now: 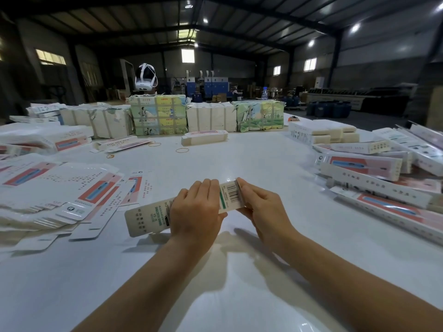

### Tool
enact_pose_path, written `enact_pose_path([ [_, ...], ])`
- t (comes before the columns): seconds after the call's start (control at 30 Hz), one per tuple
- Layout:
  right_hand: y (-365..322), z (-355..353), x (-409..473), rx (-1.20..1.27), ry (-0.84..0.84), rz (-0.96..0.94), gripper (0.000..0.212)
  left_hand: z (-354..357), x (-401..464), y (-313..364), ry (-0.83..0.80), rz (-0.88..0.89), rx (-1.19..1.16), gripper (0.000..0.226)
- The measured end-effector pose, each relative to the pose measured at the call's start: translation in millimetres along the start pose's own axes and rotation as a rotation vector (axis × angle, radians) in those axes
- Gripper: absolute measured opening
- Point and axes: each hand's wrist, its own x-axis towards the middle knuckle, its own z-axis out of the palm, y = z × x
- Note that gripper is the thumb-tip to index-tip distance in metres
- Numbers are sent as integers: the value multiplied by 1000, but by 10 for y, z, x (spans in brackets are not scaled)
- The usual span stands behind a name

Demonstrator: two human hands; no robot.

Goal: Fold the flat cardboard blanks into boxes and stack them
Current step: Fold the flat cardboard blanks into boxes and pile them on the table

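Observation:
A long narrow white box (pixel 148 218) with green lettering and a barcode is held over the middle of the white table (pixel 215 271). My left hand (pixel 196 207) grips its middle from above, fingers curled over the far side. My right hand (pixel 260 204) pinches the flap at its right end beside the barcode. A spread pile of flat blanks (pixel 60 188) with red and blue print lies to the left. Folded boxes (pixel 374 178) are piled at the right.
Wrapped bundles of blanks (pixel 158 116) line the far edge, with a white headset (pixel 145 77) on top and a water bottle (pixel 264 93) behind. One folded box (pixel 203 137) and rubber bands (pixel 182 150) lie mid-table. More white boxes (pixel 321 133) sit far right.

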Motion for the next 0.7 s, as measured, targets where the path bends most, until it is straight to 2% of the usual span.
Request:
enact_pose_path([
  [0.13, -24, -15, 3, 95, 21, -7, 34, 15, 3, -8, 34, 17, -12, 71],
  [0.27, -24, -29, -1, 129, 70, -6, 24, 20, 6, -2, 69, 25, -26, 69],
  [0.5, -31, -12, -7, 139, 118, 0, 23, -5, 11, 5, 88, 27, -25, 70],
  [0.6, -33, -8, -23, 90, 105, -33, 36, -10, 14, 22, 82, 38, -14, 70],
  [0.7, -17, 9, -42, -76, 109, -133, 50, -4, 17, 38, 69, 52, -1, 72],
])
